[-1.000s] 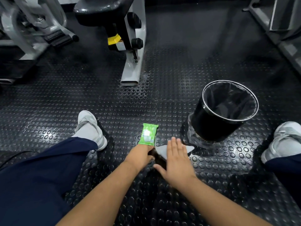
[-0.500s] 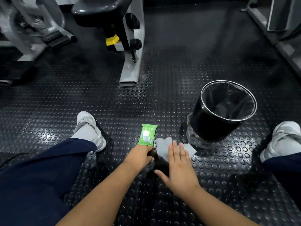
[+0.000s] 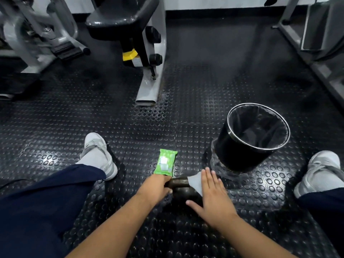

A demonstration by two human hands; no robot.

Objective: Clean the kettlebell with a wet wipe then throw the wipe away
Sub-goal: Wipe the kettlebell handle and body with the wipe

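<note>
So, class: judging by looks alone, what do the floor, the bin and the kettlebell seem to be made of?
Floor: likely rubber matting, black, raised round studs, dull sheen.
Bin: glossy black wall, bright metal-looking rim, thin black plastic liner.
Kettlebell: probably cast iron, dark and matt with brownish wear.

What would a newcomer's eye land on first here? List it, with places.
First, the bright green wipe pack on the dark studded floor, just beyond the left hand. Next, the right hand, laid flat, pressing a pale wet wipe on the dark kettlebell, whose handle sits in the left hand's grip. To the right stands a black lined bin, open.
</note>
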